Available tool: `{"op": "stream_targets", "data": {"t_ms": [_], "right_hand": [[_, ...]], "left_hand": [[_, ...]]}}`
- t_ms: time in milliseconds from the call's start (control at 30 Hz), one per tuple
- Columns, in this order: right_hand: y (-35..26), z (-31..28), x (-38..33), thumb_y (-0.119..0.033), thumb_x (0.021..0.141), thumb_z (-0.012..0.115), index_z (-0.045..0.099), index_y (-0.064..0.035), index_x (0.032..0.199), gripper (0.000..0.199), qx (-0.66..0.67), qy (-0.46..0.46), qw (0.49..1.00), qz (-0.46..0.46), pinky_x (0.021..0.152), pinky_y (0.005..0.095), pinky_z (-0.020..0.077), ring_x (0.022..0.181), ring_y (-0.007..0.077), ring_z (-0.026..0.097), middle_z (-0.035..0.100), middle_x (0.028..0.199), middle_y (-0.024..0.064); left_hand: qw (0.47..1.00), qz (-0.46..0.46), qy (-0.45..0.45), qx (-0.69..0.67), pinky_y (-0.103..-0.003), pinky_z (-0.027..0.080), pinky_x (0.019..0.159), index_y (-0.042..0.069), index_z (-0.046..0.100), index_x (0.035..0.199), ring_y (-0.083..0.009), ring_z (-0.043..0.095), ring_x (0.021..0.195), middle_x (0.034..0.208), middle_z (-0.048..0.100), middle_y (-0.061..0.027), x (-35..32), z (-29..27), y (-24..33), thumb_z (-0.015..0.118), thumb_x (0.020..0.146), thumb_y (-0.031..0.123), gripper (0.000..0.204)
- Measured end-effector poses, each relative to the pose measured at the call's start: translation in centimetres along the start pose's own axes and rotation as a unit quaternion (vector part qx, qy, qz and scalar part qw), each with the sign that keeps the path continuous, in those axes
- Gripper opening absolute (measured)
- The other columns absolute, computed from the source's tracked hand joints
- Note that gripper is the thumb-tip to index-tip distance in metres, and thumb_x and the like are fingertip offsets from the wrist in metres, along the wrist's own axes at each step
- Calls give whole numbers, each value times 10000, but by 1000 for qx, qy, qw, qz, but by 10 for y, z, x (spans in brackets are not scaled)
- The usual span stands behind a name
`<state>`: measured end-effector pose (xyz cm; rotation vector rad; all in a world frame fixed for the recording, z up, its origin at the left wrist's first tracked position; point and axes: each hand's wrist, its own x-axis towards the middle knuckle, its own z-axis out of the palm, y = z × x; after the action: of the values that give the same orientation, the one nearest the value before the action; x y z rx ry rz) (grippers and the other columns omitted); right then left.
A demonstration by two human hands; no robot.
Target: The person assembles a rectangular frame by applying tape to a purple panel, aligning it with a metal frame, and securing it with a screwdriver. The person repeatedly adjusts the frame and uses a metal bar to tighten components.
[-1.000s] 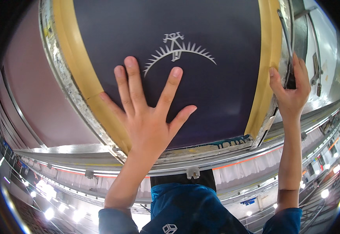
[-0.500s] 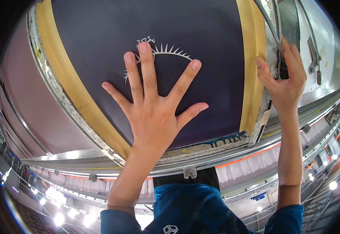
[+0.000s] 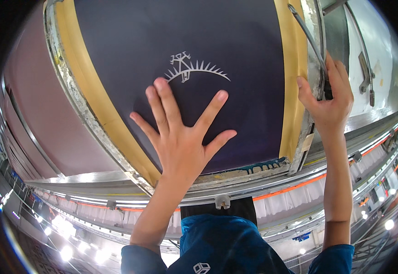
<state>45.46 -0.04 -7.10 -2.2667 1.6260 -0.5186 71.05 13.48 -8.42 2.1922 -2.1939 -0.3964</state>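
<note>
A screen printing frame (image 3: 76, 101) lies in front of me, its dark mesh (image 3: 249, 123) edged with yellow tape (image 3: 291, 91). A pale stencil design (image 3: 200, 70), a spiky arc with a small branching figure, shows near the middle of the mesh. Fingers spread, my left hand (image 3: 180, 137) rests on or just over the mesh, its longest fingertips at the left end of the arc. On the right side, my right hand (image 3: 334, 102) grips the frame's rail, thumb on the inner side and fingers on the outer. A metal rod (image 3: 307, 36) runs beside those fingers; their tips are partly hidden.
A mauve panel (image 3: 53, 100) spreads out at the left. To the right is a pale metal surface (image 3: 386, 68) with a cable and a hinged metal piece (image 3: 366, 73). A metal rail (image 3: 199, 199) crosses between the frame and my body. Dried teal ink (image 3: 265, 165) marks the frame's near edge.
My left hand has drawn back toward me, uncovering most of the pale design. My right hand keeps its grip on the frame's side, and the rod's tip has come into view.
</note>
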Motion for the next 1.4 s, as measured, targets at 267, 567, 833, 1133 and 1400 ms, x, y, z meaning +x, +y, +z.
{"op": "stream_targets", "data": {"t_ms": [267,567,833,1133,1400], "right_hand": [[-5,-3,-2,-94,779,801,601,124,1223,533,-12,-40,999,10,807,299,505,876,228,617,610,1008,144],[-5,-8,0,-92,809,793,582,143,1217,516,-15,-72,997,16,828,298,493,902,211,594,604,1022,141],[-2,-4,2,-92,743,803,608,107,1208,542,3,-50,999,-9,726,283,478,806,190,572,571,916,108],[-5,-6,4,-96,740,801,604,113,1200,542,8,-56,998,-8,730,294,479,810,203,569,576,923,117],[-4,-12,4,-118,793,805,565,149,1180,529,17,-93,995,22,784,275,468,855,198,546,556,969,128]], "left_hand": [[999,-27,0,-25,-777,45,1105,472,518,1450,-553,77,1508,1627,90,-358,-15,2,-7,586,745,842,799],[999,-47,2,-26,-768,51,1119,541,457,1456,-519,159,1505,1616,173,-345,-15,3,-5,536,718,884,817],[999,-46,-1,-23,-770,69,1122,538,487,1440,-532,142,1507,1619,157,-349,-15,4,-6,535,698,903,828],[999,-43,2,-24,-776,74,1117,529,497,1438,-537,149,1503,1619,162,-345,-17,6,-7,538,701,900,826],[997,-47,9,-52,-724,89,1142,495,527,1431,-496,222,1493,1624,214,-297,-14,-7,-6,611,756,811,750]]}}
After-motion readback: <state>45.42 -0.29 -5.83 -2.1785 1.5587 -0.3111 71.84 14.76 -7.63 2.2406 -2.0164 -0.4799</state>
